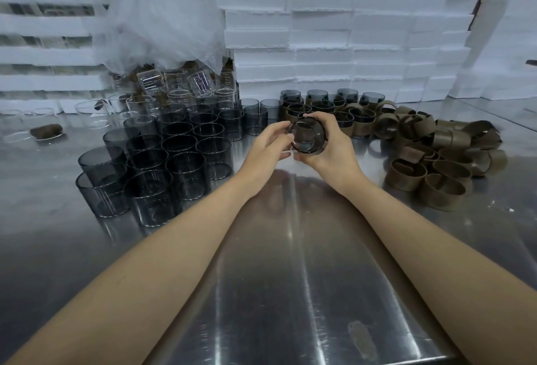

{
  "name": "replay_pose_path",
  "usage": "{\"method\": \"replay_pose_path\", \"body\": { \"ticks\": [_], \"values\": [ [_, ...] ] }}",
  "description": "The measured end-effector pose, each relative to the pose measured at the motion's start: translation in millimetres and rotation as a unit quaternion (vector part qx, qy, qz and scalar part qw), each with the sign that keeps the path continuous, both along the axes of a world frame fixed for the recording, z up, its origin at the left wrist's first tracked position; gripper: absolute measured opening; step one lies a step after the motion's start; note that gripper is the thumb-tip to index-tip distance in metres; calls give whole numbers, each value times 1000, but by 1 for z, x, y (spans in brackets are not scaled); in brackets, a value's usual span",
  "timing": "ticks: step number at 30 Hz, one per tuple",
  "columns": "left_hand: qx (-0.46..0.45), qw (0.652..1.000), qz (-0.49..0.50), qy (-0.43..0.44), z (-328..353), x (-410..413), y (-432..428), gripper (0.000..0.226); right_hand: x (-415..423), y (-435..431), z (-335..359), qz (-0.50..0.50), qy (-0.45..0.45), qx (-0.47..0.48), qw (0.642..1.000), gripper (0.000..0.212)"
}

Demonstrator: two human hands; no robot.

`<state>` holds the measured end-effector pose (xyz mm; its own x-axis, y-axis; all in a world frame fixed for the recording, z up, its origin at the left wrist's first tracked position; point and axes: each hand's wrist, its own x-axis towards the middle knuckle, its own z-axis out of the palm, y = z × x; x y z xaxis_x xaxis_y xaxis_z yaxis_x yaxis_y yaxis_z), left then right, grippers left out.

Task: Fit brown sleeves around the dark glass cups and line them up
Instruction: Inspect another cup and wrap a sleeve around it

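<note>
Steel counter (276, 277), reflective, seen from the head camera. White foam blocks (334, 30) are stacked in a wall along its far edge. Crumpled clear plastic wrap (162, 16) hangs over the far left.

Far-left area: clear glasses (174, 85) with printed markings, some upright and some tipped, sit under the wrap. A small brown lump (46, 130) lies near the left edge (what it is cannot be told).

Left half: bare dark cups (180, 161) stand upright in a tight cluster, touching one another, reaching from the far edge toward the middle of the counter.

Far edge, centre: sleeved cups (328, 109), each with a brown band around it, are packed together just in front of the foam.

Right half: loose brown sleeves (436, 155) lie in an untidy pile, some on edge and some overlapping, just right of the sleeved cups.

Centre, above the counter: held cup (308, 138), dark glass, tilted with its mouth toward the camera.
- Right hand (331, 149): fingers and thumb wrapped around the cup's wall, carrying it.
- Left hand (267, 149): fingertips curled in, pinching the cup at its left rim.
- The right hand covers the cup's wall, so whether a sleeve is on it cannot be told.

Both bare forearms reach in from the near edge.
</note>
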<state>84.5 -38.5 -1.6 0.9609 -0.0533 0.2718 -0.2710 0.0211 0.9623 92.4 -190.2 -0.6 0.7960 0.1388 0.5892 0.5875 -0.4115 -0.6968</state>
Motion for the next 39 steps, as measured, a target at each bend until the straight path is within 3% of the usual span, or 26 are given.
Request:
{"method": "replay_pose_path", "body": {
  "ticks": [8, 16, 20, 27, 39],
  "values": [
    [-22, 1000, 17, 1, 3, -3, 0, 16, -3, 2, 2, 20, -18, -24, 999, 72],
    [-23, 999, 28, 11, 2, 0, 0, 24, -4, 1, 2, 50, -56, -67, 995, 66],
    [-38, 999, 27, 20, 1, 1, 1, 17, -4, 2, 2, 58, -79, -94, 991, 63],
    [-19, 999, 38, 19, -2, 6, 1, 31, -2, 3, 2, 58, -130, -144, 979, 55],
    [36, 998, 42, 20, -6, 12, 1, 44, 3, 3, 0, 34, -111, -169, 979, 62]
  ]
}}
